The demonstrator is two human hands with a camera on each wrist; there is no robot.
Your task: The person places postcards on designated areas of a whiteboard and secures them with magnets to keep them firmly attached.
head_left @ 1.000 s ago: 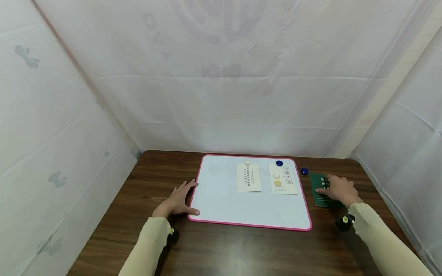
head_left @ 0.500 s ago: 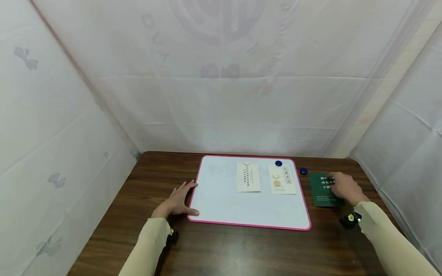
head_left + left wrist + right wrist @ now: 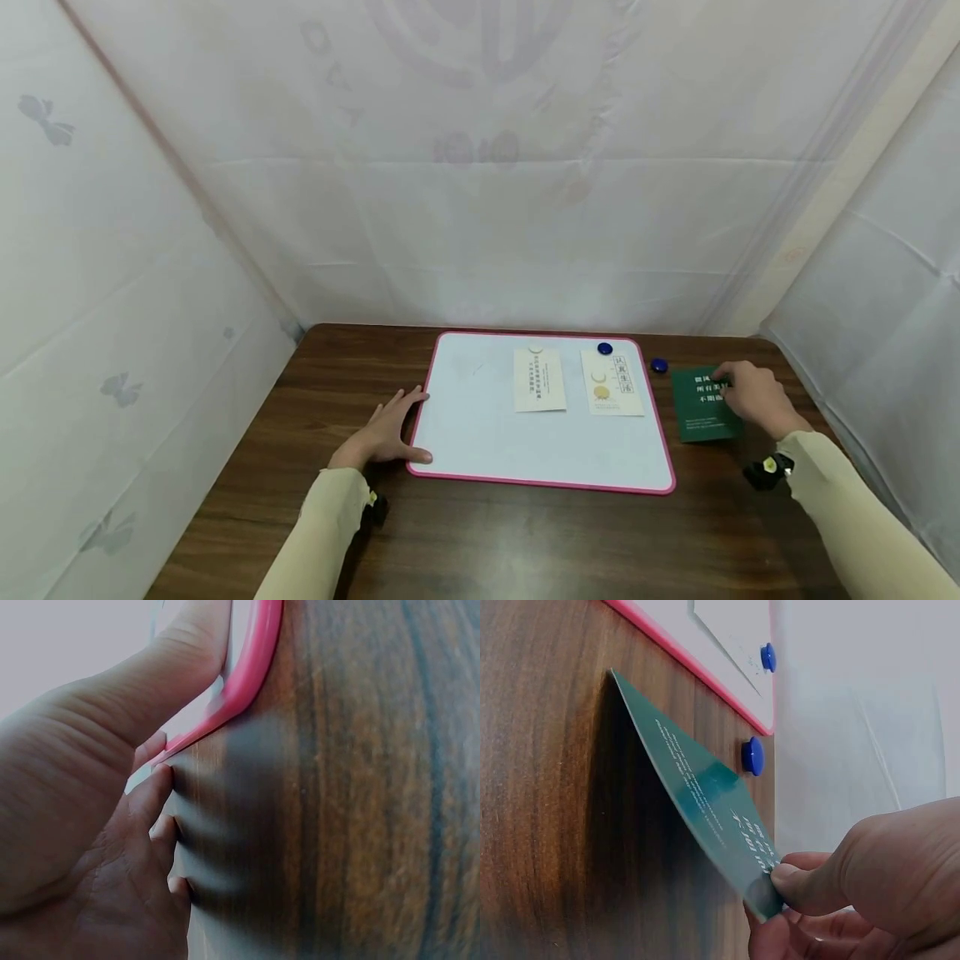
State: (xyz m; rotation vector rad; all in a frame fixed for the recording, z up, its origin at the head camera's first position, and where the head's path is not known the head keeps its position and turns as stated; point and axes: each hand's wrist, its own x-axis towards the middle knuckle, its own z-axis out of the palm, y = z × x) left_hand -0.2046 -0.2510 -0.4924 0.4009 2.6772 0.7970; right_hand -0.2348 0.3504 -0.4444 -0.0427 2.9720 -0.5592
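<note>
A whiteboard (image 3: 480,446) with a pink rim lies on the wooden table. My left hand (image 3: 381,433) is spread along its left side, thumb on the near corner; in the left wrist view the fingertips (image 3: 161,780) touch the rim and tabletop. On the right, my right hand (image 3: 757,396) pinches the right edge of a green card (image 3: 702,417) with white print. In the right wrist view the card (image 3: 697,787) is tilted, its held edge raised off the table. Beside its far left corner sits a loose blue round magnet (image 3: 659,366).
On the board are a cream card (image 3: 540,392) with a white magnet at its top and another printed card (image 3: 611,396) under a blue magnet (image 3: 605,348). White cloth (image 3: 465,242) hangs behind the table (image 3: 480,533) and at both sides.
My right hand has slid from over the green card to its right edge and now pinches it, uncovering more print. The left hand stays on the board's edge.
</note>
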